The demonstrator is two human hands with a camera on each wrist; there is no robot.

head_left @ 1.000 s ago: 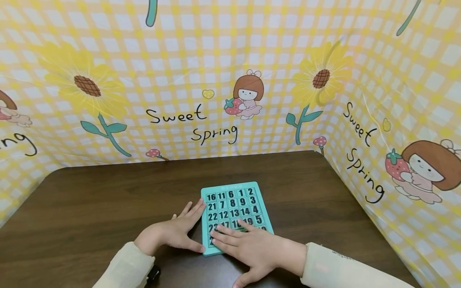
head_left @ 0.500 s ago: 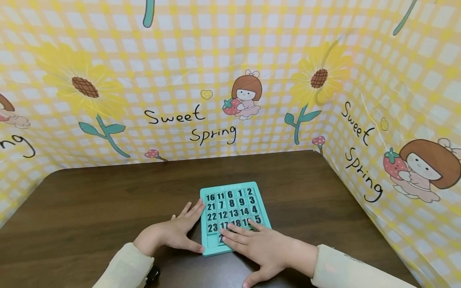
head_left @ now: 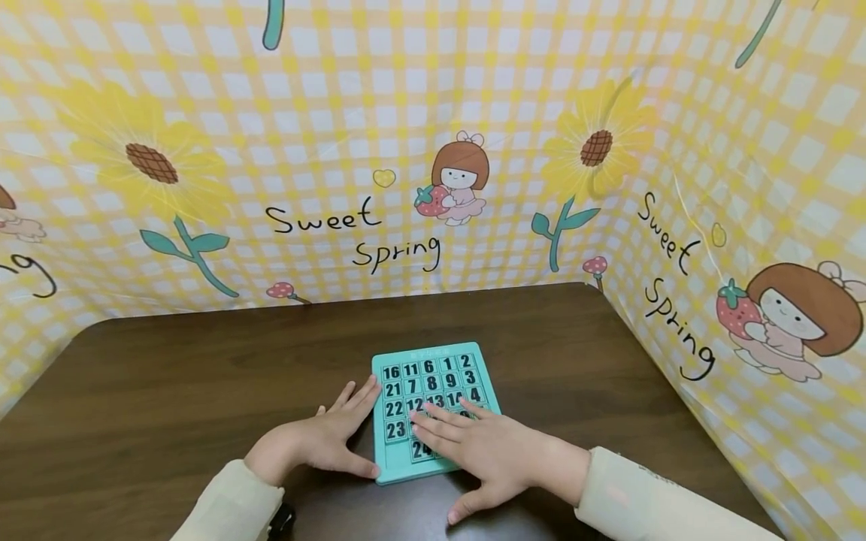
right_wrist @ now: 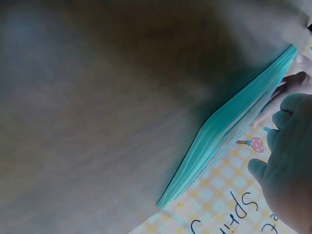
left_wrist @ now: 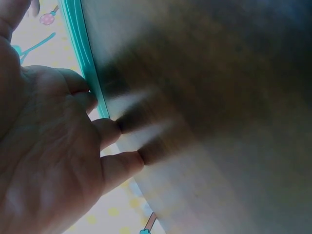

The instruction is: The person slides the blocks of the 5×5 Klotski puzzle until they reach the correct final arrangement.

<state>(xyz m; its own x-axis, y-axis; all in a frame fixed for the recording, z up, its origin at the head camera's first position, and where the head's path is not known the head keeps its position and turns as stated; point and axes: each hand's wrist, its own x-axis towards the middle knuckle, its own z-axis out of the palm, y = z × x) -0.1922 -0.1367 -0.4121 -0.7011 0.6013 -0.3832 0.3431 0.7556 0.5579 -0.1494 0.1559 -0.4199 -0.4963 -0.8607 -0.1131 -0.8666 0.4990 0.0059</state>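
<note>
Head view: brown table [head_left: 223, 383] bears number board [head_left: 431, 384], checked cloth [head_left: 304, 135] behind.

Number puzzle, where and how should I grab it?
Probably by its left and right rim, coming from both sides: the puzzle lies flat on the table, its straight sides stand above the surface, and the left hand touches one.

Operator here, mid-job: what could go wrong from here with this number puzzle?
Possible risks:
1. The right hand covers several number tiles of the square teal sliding puzzle, so a misplaced tile there could go unseen.
2. Both the square black-numbered tile 23 and the similar tile 24 border the open slot; the wrong one might slide in.
3. The left hand is only at the left edge, so the puzzle might twist.
</note>
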